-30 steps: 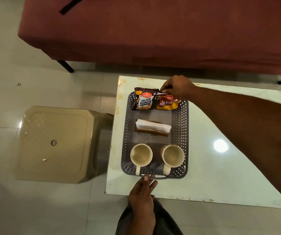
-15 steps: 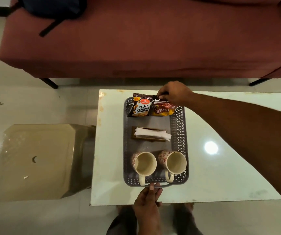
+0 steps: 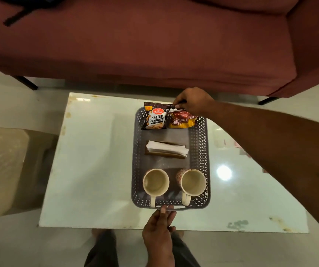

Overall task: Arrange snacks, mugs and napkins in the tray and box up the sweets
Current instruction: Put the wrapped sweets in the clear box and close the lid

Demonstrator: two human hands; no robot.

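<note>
Counted: one tray (image 3: 199, 143), two mugs (image 3: 155, 182), two snack packets (image 3: 155, 118) and one stack of napkins (image 3: 166, 148). Also one desk (image 3: 97, 160), one sofa (image 3: 154, 45) and one stool (image 3: 2, 166).

Maroon sofa (image 3: 154, 45) beyond the white table (image 3: 97, 160); beige plastic stool (image 3: 4, 166) left of it

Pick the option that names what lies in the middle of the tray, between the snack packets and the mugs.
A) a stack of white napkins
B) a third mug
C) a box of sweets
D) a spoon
A: a stack of white napkins lies across the middle of the grey tray, with the salted peanuts packet at the far end and the mugs at the near end.
</note>
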